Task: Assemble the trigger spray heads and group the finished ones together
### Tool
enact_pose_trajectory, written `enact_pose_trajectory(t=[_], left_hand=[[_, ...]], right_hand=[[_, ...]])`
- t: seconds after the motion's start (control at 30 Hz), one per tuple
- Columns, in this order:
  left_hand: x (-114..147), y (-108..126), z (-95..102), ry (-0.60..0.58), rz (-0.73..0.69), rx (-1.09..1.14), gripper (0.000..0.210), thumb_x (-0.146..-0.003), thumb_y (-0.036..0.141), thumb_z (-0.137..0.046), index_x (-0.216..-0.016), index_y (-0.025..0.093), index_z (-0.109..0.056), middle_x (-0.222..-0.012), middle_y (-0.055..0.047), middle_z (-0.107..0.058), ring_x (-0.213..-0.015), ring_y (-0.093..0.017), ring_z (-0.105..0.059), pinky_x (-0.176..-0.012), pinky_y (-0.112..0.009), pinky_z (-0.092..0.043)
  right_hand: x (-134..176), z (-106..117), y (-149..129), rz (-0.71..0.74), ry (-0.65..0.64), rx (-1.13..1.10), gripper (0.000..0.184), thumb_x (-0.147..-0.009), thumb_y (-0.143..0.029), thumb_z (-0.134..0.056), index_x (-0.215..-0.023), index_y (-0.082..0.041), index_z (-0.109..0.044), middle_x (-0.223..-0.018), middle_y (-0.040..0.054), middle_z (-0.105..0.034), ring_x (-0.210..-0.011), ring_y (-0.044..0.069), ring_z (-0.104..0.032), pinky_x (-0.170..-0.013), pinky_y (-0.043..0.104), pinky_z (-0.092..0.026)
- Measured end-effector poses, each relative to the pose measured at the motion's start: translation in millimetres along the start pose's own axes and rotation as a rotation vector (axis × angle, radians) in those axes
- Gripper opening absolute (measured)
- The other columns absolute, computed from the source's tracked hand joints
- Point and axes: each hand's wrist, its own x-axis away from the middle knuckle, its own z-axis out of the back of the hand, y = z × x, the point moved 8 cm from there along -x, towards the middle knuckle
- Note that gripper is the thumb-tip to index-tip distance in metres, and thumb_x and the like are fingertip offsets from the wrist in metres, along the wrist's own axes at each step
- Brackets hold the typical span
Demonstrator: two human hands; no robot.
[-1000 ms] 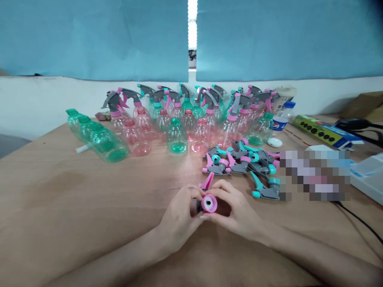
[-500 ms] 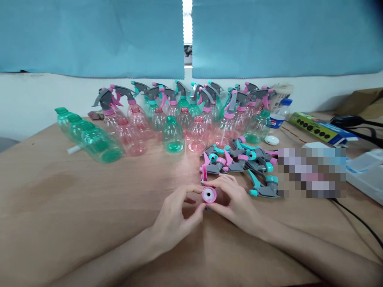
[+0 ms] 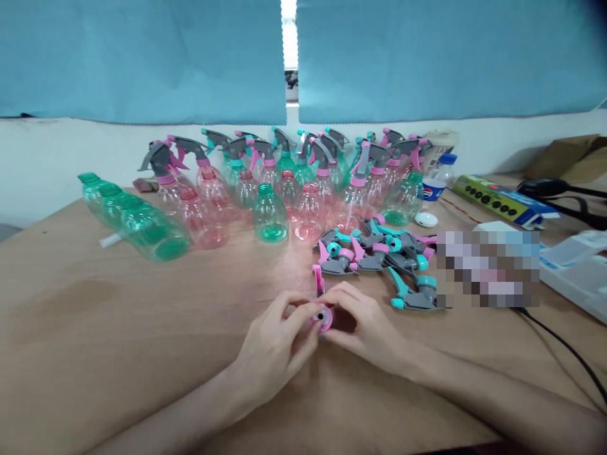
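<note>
Between my hands is a trigger spray head (image 3: 325, 320), its round pink collar facing up with a dark hole in the middle. My left hand (image 3: 277, 341) has its thumb and fingertips pinched over the collar's opening. From the other side, my right hand (image 3: 367, 325) grips the collar between thumb and fingers. A pink trigger (image 3: 317, 278) sticks out beyond the fingertips; the grey body is mostly hidden. Just past my right hand lies a heap of loose spray heads (image 3: 374, 253), grey with pink or teal parts. One teal-and-grey spray head (image 3: 420, 294) lies nearest that hand.
Several open green bottles (image 3: 156, 230) stand at the left, beside open pink bottles (image 3: 203, 221). Behind them are bottles with spray heads fitted (image 3: 322, 180). A white oval object (image 3: 426, 220), a green box (image 3: 493, 199) and a black cable (image 3: 564, 335) lie to the right.
My left fingertips have moved in over the collar's opening, which showed fully before. The spray head sits slightly lower in view. The whole view has shifted a little.
</note>
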Motion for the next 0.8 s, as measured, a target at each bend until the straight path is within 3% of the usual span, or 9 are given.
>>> enact_pose_trajectory(t=[0.3,0.5,0.8], left_hand=[[-2.3,1.7,4.0,0.041,-0.066,-0.006,0.016,-0.088,0.013,-0.05,-0.102,0.019,-0.056,-0.099,-0.006,-0.052,-0.074,-0.013,-0.062,-0.065,-0.026,-0.055],[-4.8,2.8,3.0,0.0,-0.072,-0.036,0.018,-0.089,0.015,-0.048,-0.103,0.02,-0.058,-0.102,-0.007,-0.054,-0.075,-0.013,-0.06,-0.067,-0.027,-0.055],[-5.5,5.6,7.7,0.053,-0.16,-0.098,0.016,-0.088,0.013,-0.05,-0.099,0.017,-0.062,-0.094,-0.007,-0.057,-0.076,-0.014,-0.059,-0.065,-0.025,-0.054]], right_hand=[[-2.1,-0.3,-3.3,0.02,-0.01,-0.029,0.025,-0.082,-0.02,-0.066,-0.106,-0.02,-0.059,-0.101,0.0059,-0.064,-0.093,0.019,-0.06,-0.081,0.034,-0.051],[-3.1,-1.6,-2.0,-0.016,-0.051,-0.042,0.023,-0.083,-0.019,-0.064,-0.106,-0.02,-0.06,-0.099,0.0044,-0.064,-0.085,0.016,-0.062,-0.076,0.031,-0.054],[-2.8,-1.0,-2.3,0.001,-0.048,-0.03,0.031,-0.082,-0.02,-0.066,-0.112,-0.02,-0.061,-0.1,0.0048,-0.064,-0.082,0.015,-0.061,-0.072,0.029,-0.054]])
